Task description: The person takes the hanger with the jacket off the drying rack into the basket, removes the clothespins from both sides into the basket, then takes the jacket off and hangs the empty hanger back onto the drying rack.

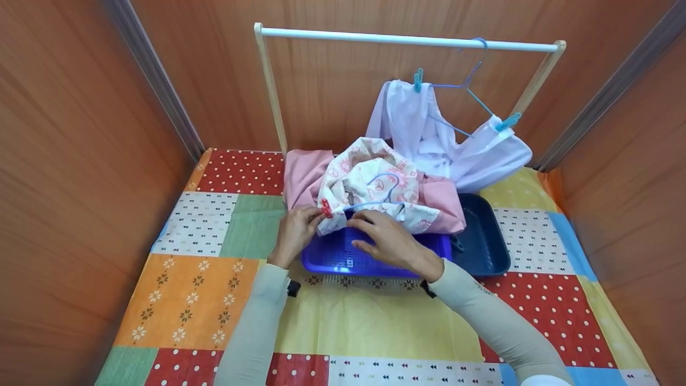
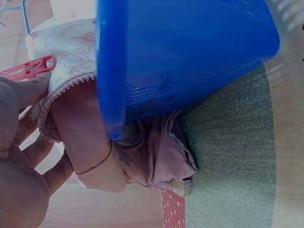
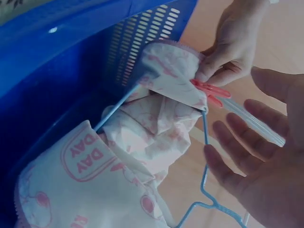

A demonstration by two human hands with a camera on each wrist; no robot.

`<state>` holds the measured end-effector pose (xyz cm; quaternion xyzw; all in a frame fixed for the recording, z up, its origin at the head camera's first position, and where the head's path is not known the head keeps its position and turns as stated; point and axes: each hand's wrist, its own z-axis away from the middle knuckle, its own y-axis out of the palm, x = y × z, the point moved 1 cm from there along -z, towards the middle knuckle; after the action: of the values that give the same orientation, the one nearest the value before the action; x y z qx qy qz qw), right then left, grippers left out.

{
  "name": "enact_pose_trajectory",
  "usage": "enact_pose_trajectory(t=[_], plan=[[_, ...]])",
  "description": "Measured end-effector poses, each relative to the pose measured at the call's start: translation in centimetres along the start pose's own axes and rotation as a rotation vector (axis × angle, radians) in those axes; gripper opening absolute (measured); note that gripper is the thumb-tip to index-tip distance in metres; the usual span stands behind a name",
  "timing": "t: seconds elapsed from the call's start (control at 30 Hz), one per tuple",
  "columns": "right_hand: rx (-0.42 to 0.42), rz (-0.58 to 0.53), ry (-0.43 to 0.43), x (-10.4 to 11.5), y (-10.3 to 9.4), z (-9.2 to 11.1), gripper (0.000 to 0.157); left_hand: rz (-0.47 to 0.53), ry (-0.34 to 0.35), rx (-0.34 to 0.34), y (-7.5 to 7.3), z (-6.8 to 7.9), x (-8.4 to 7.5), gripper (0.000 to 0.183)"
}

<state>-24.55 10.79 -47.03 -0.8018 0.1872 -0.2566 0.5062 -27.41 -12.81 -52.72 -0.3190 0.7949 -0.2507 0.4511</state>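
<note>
"Over the blue basket (image 1: 353,272), as the head view has it, what's going on?"

"The printed garment (image 1: 343,174) lies bunched at the far side, with a blue hanger (image 1: 370,204) in it. At the hanger's left end, the person's left grip (image 1: 296,230) pinches a red clothespin (image 1: 326,208). The right grip (image 1: 390,239) is near that end too."

"And behind?"

"A white garment (image 1: 407,118) hangs from the rod (image 1: 348,36) on a hanger of its own, with two teal clothespins (image 1: 418,80) on it."

"What does the left wrist add?"

"The red clothespin at the fingertips, against the printed cloth, and the basket's wall just beside."

"The right wrist?"

"The right grip has its fingers apart and holds nothing. The clothespin sits where the garment meets the hanger's corner; I can't tell whether it has bitten both."

"So which step is this?"

"Pegging the garment to the hanger, I'd judge, at the first end."

"And the next move?"

"It calls for seating that clothespin over cloth and hanger together before letting go. The other end shows no clothespin from the head, so it probably wants one."
</note>
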Motion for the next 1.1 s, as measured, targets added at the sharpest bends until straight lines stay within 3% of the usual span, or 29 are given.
enact_pose_trajectory(t=[0.33, 0.7, 1.1], plan=[[-0.093, -0.005, -0.074, -0.7, 1.0, -2.4, 0.034, -0.038, -0.003, 0.015, 0.0, 0.0, 0.1, 0.009], [-0.113, 0.008, -0.086, -1.2, 1.7, -5.1, 0.039, -0.049, 0.035, -0.008, 0.1, 0.0, 0.2, 0.009], [-0.092, 0.073, -0.037, -1.4, 2.4, -7.2, 0.036, -0.025, 0.055, -0.01, 0.1, 0.0, 0.0, 0.012]])
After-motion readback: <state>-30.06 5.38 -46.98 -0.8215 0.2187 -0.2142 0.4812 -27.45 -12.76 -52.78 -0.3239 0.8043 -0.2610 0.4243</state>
